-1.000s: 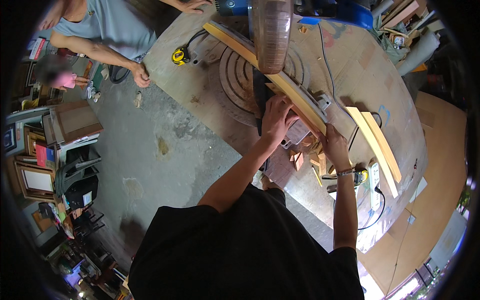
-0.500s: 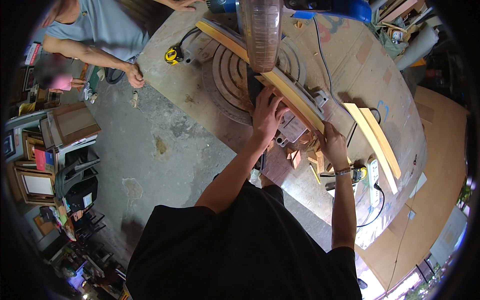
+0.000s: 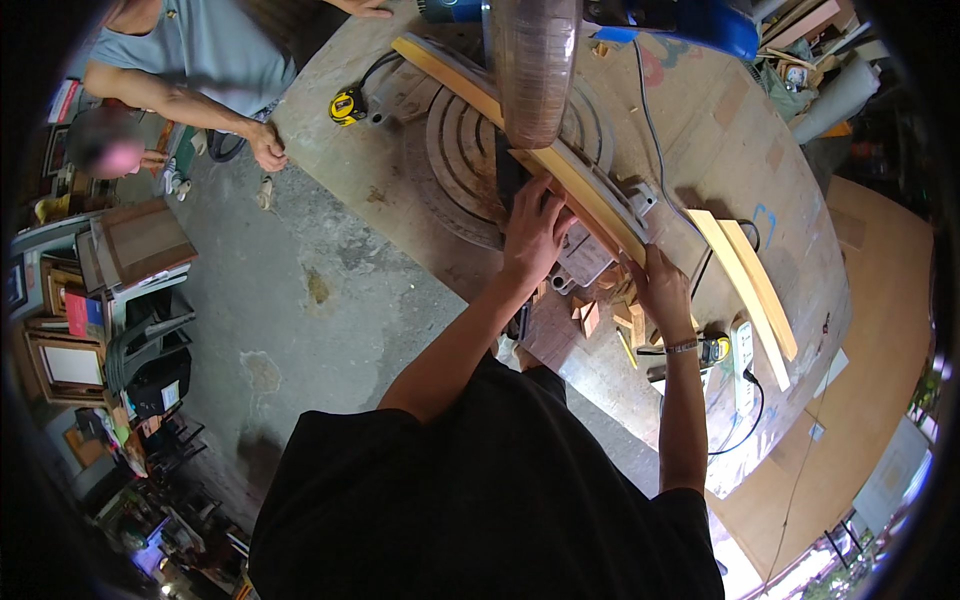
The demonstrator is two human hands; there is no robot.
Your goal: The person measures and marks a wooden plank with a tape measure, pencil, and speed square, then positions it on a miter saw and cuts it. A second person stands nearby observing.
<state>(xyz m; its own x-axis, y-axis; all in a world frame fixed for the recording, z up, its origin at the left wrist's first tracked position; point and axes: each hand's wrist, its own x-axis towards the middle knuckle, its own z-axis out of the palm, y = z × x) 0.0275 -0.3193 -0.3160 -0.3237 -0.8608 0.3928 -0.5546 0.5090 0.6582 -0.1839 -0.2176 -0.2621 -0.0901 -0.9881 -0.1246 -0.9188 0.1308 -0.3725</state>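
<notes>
A long pale wooden strip (image 3: 608, 212) lies diagonally along the metal fence of a miter saw (image 3: 452, 170). My left hand (image 3: 533, 232) presses its bent fingers onto the strip's near side, close to the dark slot in the saw's round base. At the strip's near right end, my right hand (image 3: 662, 290) is closed around it. A ribbed, see-through brown cylinder (image 3: 536, 75) on the blue saw head (image 3: 690, 28) hangs above and hides the middle of the strip. The saw blade is not visible.
Two cut strips (image 3: 745, 285), a power strip (image 3: 742, 350), a tape measure (image 3: 715, 349) and wood offcuts (image 3: 588, 318) lie on the workbench (image 3: 790, 230). Another tape measure (image 3: 347, 106) sits far left. A co-worker's hand (image 3: 268, 148) is beside the bench; picture frames (image 3: 70, 365) stand left.
The saw head and its see-through cylinder have shifted slightly right and toward me. Both my hands stay in place on the wooden strip.
</notes>
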